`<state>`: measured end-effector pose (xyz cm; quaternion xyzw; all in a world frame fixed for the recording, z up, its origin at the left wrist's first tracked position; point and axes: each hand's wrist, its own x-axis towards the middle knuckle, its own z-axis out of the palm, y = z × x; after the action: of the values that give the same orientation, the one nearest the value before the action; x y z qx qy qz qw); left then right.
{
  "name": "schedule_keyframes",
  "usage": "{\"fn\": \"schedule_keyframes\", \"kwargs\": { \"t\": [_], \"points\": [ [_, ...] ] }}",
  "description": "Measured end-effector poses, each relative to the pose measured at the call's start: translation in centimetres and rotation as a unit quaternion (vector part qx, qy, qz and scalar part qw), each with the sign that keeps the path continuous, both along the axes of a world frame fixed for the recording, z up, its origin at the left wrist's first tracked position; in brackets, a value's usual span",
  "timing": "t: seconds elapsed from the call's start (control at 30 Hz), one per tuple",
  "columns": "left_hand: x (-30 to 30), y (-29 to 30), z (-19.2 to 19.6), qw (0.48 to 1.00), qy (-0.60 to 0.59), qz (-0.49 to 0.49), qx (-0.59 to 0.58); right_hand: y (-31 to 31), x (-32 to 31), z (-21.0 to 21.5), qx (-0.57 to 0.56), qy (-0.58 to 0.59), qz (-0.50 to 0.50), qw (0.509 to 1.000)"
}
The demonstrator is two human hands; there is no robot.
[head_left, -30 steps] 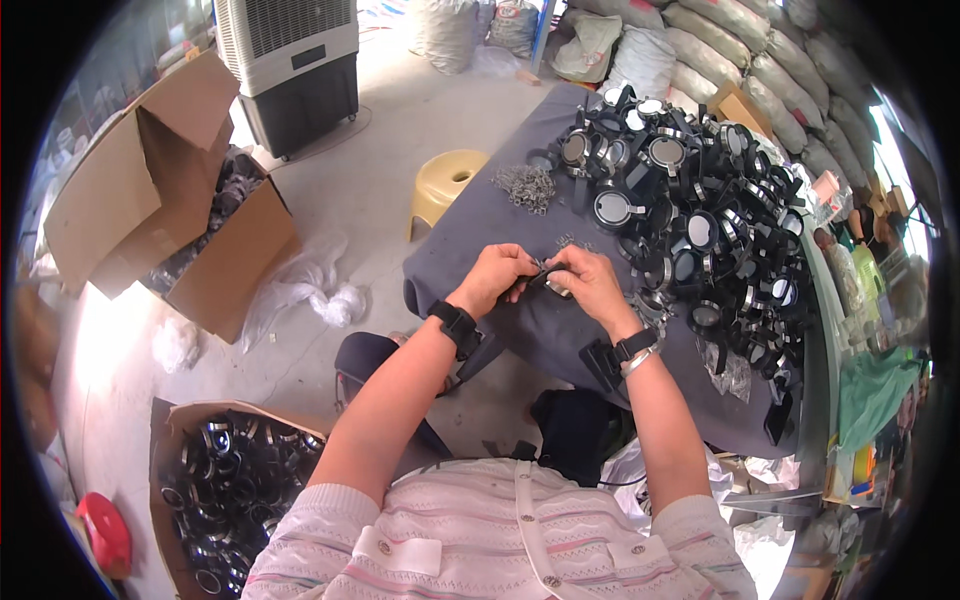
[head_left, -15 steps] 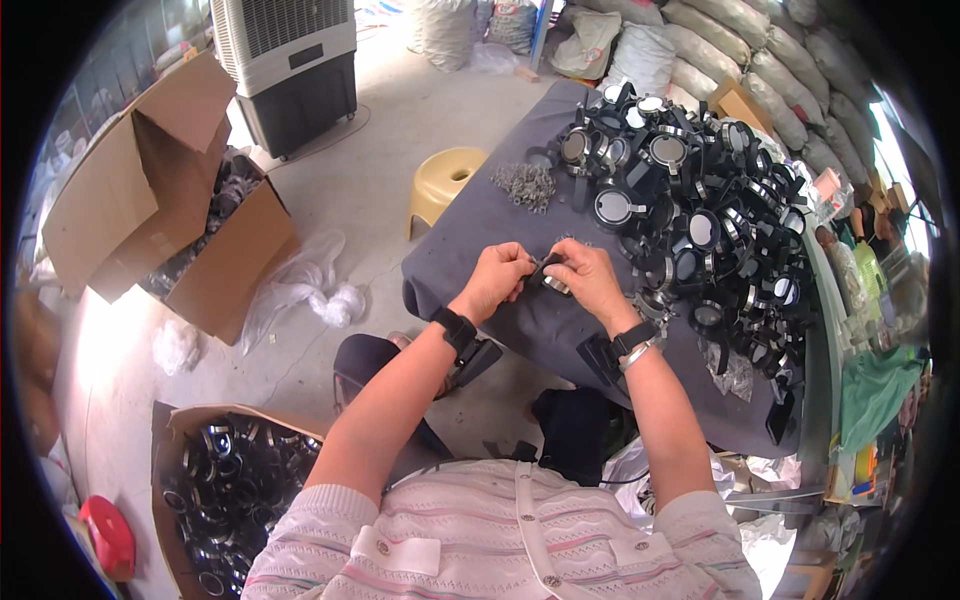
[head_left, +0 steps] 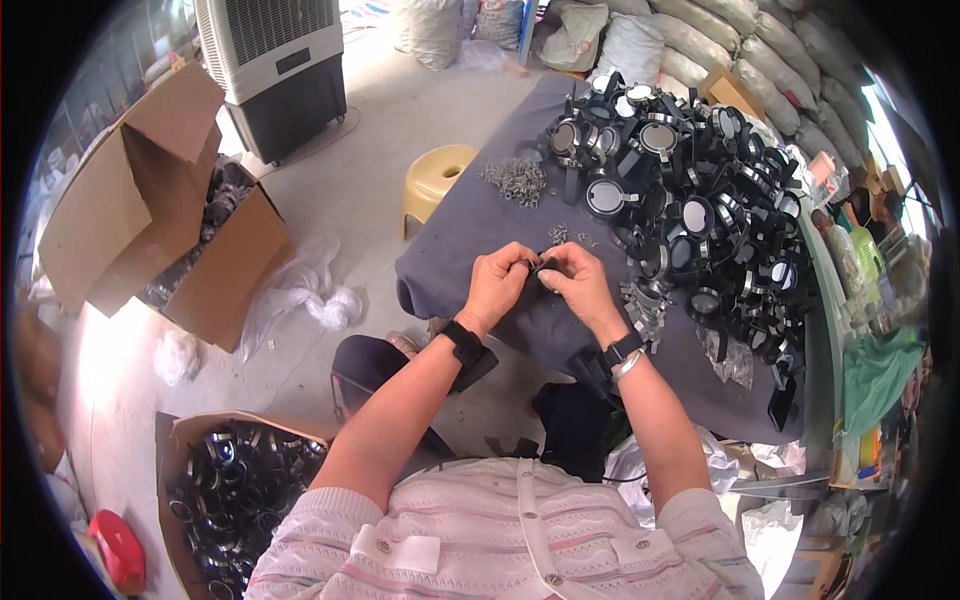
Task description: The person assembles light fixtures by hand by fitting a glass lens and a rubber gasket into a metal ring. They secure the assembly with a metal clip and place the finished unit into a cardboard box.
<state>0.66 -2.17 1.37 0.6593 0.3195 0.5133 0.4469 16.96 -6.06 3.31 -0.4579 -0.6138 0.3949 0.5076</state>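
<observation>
Above the near edge of the grey cloth-covered table (head_left: 450, 240), my left hand (head_left: 496, 285) and my right hand (head_left: 584, 285) meet, fingertips nearly touching. Both pinch a small black strap-like piece (head_left: 544, 266), mostly hidden by the fingers. Just beyond them lie a few loose small metal pieces (head_left: 570, 236), with a heap of similar metal bits (head_left: 515, 181) farther off. Right of my right hand is a row of silver metal parts (head_left: 646, 308). A large pile of watch-like pieces (head_left: 690, 210), round and silver-faced with black straps, covers the table's right side.
An open carton (head_left: 235, 270) stands at the left near an air cooler (head_left: 275, 80). A yellow stool (head_left: 436, 180) is beyond the table. At lower left, a box (head_left: 300, 428) holds dark ring-shaped pieces, beside a red stool (head_left: 118, 550). Sacks (head_left: 690, 45) line the back.
Both hands stay pinched together while the fingers have shifted on the black piece. A silver part seen under the right fingers before is out of sight now. The view has moved slightly.
</observation>
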Motion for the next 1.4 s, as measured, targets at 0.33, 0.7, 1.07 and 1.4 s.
{"fn": "schedule_keyframes", "kwargs": {
  "t": [0.33, 0.7, 1.07, 1.4],
  "points": [
    [0.2, 1.1, -1.5, 0.999, -0.048, -0.018, 0.005, -0.6, 0.5, 2.3, 0.019, -0.046, 0.017, 0.999],
    [-0.1, 1.0, -0.9, 0.997, -0.027, -0.046, -0.057, -1.0, 1.3, 2.8, 0.026, -0.181, 0.03, 0.983],
    [0.0, 0.8, -0.8, 0.996, -0.06, -0.047, -0.04, -0.1, -0.2, 3.0, 0.103, -0.225, -0.026, 0.968],
    [-0.4, 1.1, -0.7, 0.986, -0.076, -0.084, -0.124, -5.9, 0.7, 5.1, 0.089, -0.422, -0.072, 0.899]
  ]
}}
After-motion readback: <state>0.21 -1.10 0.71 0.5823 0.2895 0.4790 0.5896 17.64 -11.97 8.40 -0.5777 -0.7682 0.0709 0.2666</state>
